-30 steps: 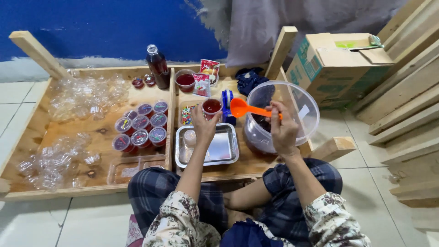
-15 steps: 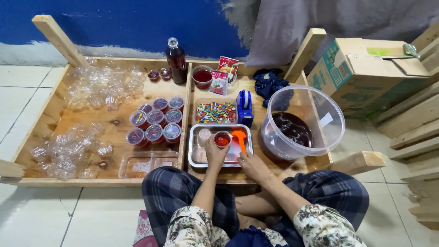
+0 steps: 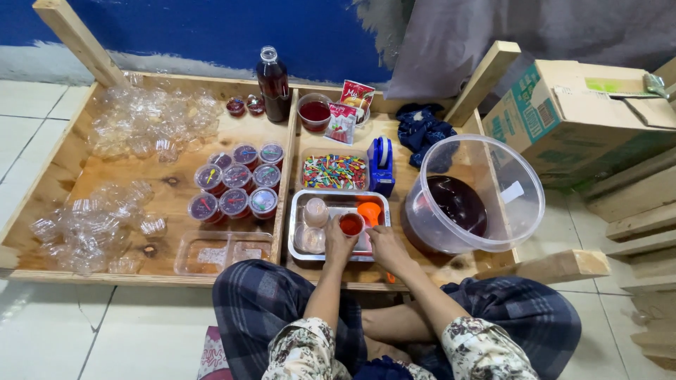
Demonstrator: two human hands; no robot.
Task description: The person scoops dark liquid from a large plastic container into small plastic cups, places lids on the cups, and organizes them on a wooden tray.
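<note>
Steel tray [image 3: 299,248] is my landmark, lying on the wooden platform [image 3: 176,186] straight ahead of my knees.

Head view:
- My left hand [image 3: 339,243] is at the tray's near edge, fingers wrapped round a small clear cup of red liquid [image 3: 351,224], which stands inside the tray near its middle.
- My right hand [image 3: 386,246] sits at the tray's near right corner, fingers curled over the handle of an orange ladle [image 3: 370,212]; its bowl is inside the tray, just right of the cup. How tightly that hand is shut I cannot tell.
- Two capped cups [image 3: 315,224] lie in the tray's left half.
- Behind the tray: a box of coloured bits [image 3: 335,172], with a blue tape dispenser [image 3: 381,163] beside it.
- Right of the tray: a big clear tub [image 3: 479,193] holding dark red liquid.
- Left of the tray: filled, lidded cups [image 3: 236,186] in rows, then heaps of empty clear cups [image 3: 148,123] farther left.
- Far behind the tray: a dark bottle [image 3: 272,83].
</note>
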